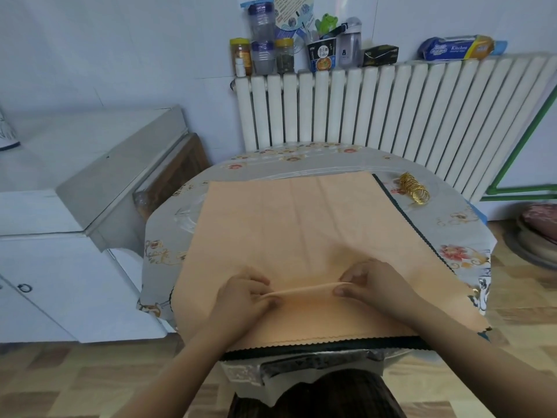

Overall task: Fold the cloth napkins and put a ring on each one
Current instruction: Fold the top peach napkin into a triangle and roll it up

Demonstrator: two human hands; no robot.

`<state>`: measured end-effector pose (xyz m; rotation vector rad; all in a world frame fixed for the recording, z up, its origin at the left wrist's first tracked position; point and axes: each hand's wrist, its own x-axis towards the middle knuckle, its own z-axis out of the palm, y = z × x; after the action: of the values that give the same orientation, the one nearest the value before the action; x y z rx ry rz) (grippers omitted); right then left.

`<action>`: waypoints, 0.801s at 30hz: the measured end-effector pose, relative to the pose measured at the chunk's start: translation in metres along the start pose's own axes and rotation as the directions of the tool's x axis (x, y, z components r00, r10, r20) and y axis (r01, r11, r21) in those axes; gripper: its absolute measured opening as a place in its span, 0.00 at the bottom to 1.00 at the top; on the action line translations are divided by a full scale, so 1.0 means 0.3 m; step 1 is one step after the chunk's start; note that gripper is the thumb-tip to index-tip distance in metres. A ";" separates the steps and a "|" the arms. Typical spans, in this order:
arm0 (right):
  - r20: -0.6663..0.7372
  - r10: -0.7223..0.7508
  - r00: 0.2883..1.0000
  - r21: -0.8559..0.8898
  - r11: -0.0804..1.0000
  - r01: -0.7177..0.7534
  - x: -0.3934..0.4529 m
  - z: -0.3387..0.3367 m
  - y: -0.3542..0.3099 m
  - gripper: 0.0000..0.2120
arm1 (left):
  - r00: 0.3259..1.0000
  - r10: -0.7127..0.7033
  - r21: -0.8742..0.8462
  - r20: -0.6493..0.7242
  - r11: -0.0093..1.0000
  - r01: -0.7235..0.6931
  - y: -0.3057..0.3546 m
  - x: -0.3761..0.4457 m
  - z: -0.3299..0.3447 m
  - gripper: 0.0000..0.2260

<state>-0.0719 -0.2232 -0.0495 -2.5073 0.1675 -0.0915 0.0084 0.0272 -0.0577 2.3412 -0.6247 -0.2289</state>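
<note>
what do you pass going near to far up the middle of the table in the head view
Scalloped near edge of the peach cloth napkin → pinched ridge held by left hand and right hand → flat peach cloth → floral tablecloth rim → white ribbed radiator.

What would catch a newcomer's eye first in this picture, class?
The big peach napkin spread over most of the table, with a dark cloth edge showing under it. Near its front, the left hand and right hand pinch up a ridge of it. A pile of gold rings lies at the far right of the table.
</note>
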 end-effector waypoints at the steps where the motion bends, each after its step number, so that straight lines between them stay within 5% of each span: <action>1: -0.002 0.028 1.000 0.001 1.000 -0.028 0.000 -0.016 0.001 0.08 | 1.000 0.001 0.004 0.016 1.000 -0.001 0.000 0.005 -0.018 0.10; 6: 0.023 0.052 0.998 -0.087 0.995 -0.050 0.030 -0.116 -0.020 0.10 | 0.986 0.017 0.155 0.165 0.987 -0.043 0.042 0.076 -0.135 0.23; 12: 0.372 0.084 0.924 -0.161 0.987 -0.025 0.074 -0.237 -0.066 0.12 | 0.848 -0.048 0.293 0.528 0.947 -0.129 0.108 0.170 -0.265 0.24; 15: 0.339 0.085 0.937 -0.245 0.969 0.001 0.168 -0.247 -0.059 0.13 | 0.890 -0.044 0.331 0.453 0.936 -0.123 0.123 0.260 -0.275 0.24; 19: 0.098 0.130 0.987 -0.434 0.898 -0.076 0.338 -0.198 -0.032 0.14 | 0.967 -0.044 0.400 0.252 0.914 -0.063 0.111 0.392 -0.223 0.24; 24: -0.056 -0.028 0.998 -0.494 0.869 -0.003 0.481 -0.116 0.007 0.19 | 0.996 -0.086 0.492 -0.032 0.866 0.090 0.057 0.501 -0.153 0.18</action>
<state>0.0669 -0.2655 -0.0189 -3.0226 0.2233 -0.1471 0.1476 -0.0315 -0.0110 2.8679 -0.6267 -0.1045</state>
